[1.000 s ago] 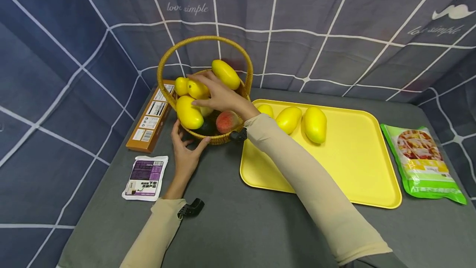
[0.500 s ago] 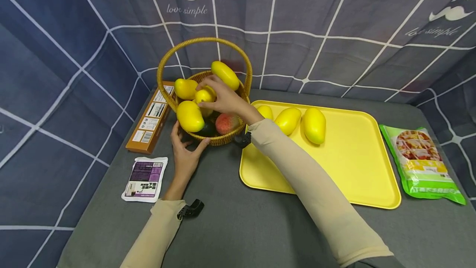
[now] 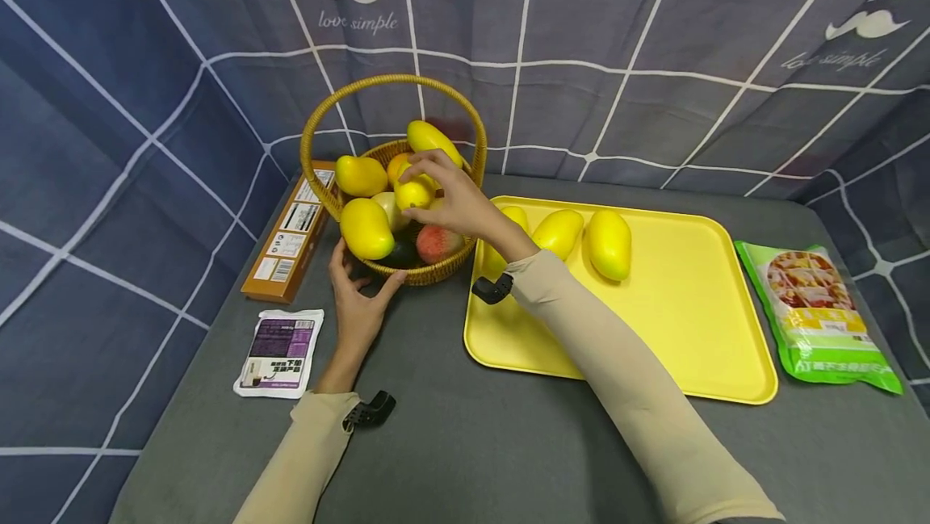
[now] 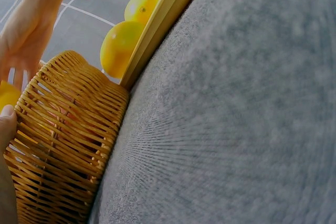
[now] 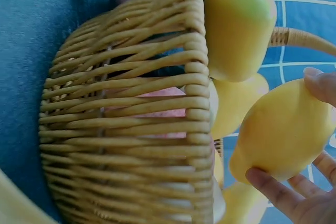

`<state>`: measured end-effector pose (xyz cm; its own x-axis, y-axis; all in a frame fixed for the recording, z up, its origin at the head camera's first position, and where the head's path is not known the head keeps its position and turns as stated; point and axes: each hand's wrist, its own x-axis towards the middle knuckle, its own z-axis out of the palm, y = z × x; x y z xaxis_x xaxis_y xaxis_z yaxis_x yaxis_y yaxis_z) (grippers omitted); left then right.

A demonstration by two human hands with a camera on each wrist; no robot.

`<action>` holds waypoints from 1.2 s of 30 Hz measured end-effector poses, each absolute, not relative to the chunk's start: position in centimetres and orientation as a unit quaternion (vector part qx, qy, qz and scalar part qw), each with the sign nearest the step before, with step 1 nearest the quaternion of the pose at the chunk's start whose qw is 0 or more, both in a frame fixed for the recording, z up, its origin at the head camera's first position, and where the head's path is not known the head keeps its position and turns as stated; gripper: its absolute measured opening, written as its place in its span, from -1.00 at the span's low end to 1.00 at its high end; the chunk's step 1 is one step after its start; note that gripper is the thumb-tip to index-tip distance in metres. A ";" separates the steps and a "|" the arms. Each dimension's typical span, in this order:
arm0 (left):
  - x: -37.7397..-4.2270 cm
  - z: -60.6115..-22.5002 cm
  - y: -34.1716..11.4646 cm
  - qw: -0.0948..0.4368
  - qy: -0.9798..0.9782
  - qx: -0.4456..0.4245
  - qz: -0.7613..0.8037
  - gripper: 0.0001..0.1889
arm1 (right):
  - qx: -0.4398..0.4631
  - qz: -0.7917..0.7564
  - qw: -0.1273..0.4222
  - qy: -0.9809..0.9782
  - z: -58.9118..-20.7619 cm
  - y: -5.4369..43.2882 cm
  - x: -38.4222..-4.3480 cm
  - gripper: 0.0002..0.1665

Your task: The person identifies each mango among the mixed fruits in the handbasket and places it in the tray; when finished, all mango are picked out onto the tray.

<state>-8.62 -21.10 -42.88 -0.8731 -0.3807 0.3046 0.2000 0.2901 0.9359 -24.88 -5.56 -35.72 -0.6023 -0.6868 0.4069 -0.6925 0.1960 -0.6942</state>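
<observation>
Right hand (image 3: 452,193)'s got a lemon (image 3: 414,194) pinched just above the wicker basket (image 3: 429,274), left hand (image 3: 358,306)'s gripping its near rim, and three mangoes (image 3: 609,245) sit on the yellow tray (image 3: 690,306) to the right.

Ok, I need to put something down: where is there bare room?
The yellow tray is bare between its mangoes and right rim; so is the grey table between the sleeves. Crowded: the basket, with fruit and the right hand, and its left, where the box lies.
</observation>
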 end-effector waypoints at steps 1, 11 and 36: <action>-8.6 -42.9 -21.1 0.245 -0.765 0.060 -0.593 -0.01 | 0.444 0.453 0.006 -0.773 -35.7 -5.2 -24.7 -0.55; -8.6 -43.1 -21.1 0.255 -0.760 0.049 -0.596 -0.01 | 0.457 0.462 0.063 -0.757 -36.1 -1.7 -22.4 -0.55; -8.6 -43.4 -21.1 0.257 -0.757 0.053 -0.599 -0.01 | 0.443 0.460 0.080 -0.765 -38.1 4.2 -16.2 -0.55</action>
<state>-8.60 -21.06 -43.37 -0.8626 -0.3883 0.3242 0.2266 0.2763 0.9340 -16.24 4.18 -38.12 -0.5941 -0.6044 0.5308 -0.7522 0.1836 -0.6329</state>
